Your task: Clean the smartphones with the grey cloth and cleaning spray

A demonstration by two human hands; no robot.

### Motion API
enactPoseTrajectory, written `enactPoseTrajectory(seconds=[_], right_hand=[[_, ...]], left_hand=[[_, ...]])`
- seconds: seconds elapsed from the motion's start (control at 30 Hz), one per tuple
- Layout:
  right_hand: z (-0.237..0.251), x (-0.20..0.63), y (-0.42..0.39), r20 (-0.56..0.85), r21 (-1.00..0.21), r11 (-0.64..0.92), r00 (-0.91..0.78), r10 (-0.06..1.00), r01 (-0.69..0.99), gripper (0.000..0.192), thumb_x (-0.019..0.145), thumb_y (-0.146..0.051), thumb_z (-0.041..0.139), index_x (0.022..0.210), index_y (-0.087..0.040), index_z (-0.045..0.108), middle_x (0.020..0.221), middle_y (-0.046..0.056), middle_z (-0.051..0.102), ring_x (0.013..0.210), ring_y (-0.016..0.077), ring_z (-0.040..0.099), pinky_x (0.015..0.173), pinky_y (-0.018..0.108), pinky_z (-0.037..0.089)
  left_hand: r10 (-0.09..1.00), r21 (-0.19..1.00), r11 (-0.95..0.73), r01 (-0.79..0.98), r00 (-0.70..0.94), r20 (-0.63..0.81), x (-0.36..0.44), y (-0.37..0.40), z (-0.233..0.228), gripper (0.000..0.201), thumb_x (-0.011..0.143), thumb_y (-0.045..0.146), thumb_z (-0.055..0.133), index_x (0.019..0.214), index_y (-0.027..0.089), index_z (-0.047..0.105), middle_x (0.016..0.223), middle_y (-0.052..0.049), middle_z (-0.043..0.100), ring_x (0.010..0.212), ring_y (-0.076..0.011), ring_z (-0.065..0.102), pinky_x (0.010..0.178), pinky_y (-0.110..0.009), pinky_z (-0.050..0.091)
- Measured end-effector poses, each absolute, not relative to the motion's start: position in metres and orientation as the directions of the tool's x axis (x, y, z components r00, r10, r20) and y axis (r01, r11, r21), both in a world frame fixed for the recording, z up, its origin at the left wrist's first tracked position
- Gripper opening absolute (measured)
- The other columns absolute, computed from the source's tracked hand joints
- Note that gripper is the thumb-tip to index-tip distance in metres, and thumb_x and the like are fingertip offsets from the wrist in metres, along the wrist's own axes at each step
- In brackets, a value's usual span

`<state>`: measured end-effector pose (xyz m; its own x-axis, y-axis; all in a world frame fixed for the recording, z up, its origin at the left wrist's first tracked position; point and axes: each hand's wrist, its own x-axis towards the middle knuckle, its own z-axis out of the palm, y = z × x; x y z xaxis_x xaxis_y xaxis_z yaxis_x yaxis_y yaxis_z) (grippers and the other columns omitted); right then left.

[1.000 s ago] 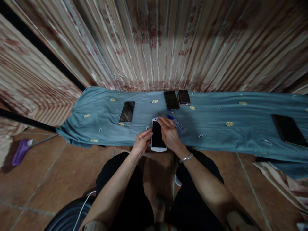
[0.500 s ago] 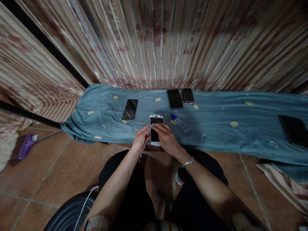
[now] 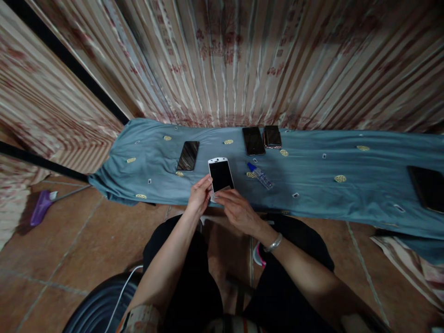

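A white smartphone (image 3: 221, 175) with a dark screen is tilted slightly at the front of the blue cloth. My left hand (image 3: 200, 194) grips it by its lower left edge, thumb along the side. My right hand (image 3: 239, 210) lies over the phone's bottom end, fingers pressed together on a small pale wipe (image 3: 226, 188) against the screen; most of the wipe is hidden under the fingers. Just right of the phone lies a clear spray bottle (image 3: 262, 177) with a blue top.
Blue patterned cloth (image 3: 312, 185) covers the long bench. On it lie a dark phone (image 3: 188, 156) at left, another phone (image 3: 253, 141) behind, a small stack of dark devices (image 3: 272, 137) and a dark tablet-like device (image 3: 428, 187) at far right. A striped curtain (image 3: 222, 69) hangs behind.
The white phone has turned slightly and its top has shifted left. My right hand has slid down the screen to its bottom end, uncovering the upper screen. My left hand has moved a little left.
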<state>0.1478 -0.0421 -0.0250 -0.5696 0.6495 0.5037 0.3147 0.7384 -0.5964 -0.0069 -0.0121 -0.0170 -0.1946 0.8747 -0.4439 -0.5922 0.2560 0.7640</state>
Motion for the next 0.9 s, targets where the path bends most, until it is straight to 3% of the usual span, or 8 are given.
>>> enactPoseTrajectory(seconds=[0.27,0.7,0.8,0.9], right_hand=[[-0.026,0.161,-0.038,0.523,-0.627,0.695,-0.470,0.711,0.352,0.043,0.082,0.000,0.040,0.104,-0.021,0.070,0.109,0.007,0.071,0.103,0.0207,0.061,0.092,0.042,0.054],[-0.030,0.182,-0.024,0.518,-0.677,0.584,-0.274,0.810,0.447,0.040,0.085,-0.007,0.040,0.106,-0.023,0.071,0.114,0.006,0.071,0.108,0.0200,0.063,0.097,0.041,0.051],[-0.033,0.186,-0.019,0.456,-0.786,0.483,-0.166,0.874,0.387,0.038,0.084,-0.012,0.043,0.104,-0.024,0.072,0.114,0.004,0.072,0.109,0.0198,0.064,0.099,0.040,0.049],[-0.037,0.189,-0.011,0.225,-0.940,0.226,-0.035,0.974,0.254,0.027,0.083,-0.025,0.051,0.096,-0.025,0.074,0.098,0.002,0.075,0.094,0.0205,0.068,0.087,0.037,0.053]], left_hand=[[0.859,0.751,0.230,-0.619,-0.233,-0.455,-0.010,-0.006,-0.014,0.024,0.072,0.012,0.076,0.093,0.014,0.066,0.071,0.002,0.070,0.059,-0.0063,0.062,0.060,-0.018,0.050],[0.861,0.729,0.213,-0.650,-0.227,-0.454,-0.004,0.003,-0.020,0.022,0.072,0.010,0.075,0.093,0.013,0.067,0.069,0.003,0.068,0.057,-0.0067,0.061,0.058,-0.019,0.050],[0.867,0.716,0.213,-0.665,-0.209,-0.452,0.001,0.004,-0.019,0.018,0.074,0.009,0.073,0.091,0.013,0.067,0.067,0.003,0.068,0.056,-0.0072,0.062,0.056,-0.019,0.051],[0.863,0.703,0.216,-0.678,-0.204,-0.462,0.006,0.006,-0.018,0.016,0.075,0.008,0.071,0.090,0.013,0.067,0.066,0.003,0.067,0.057,-0.0077,0.062,0.056,-0.020,0.051]])
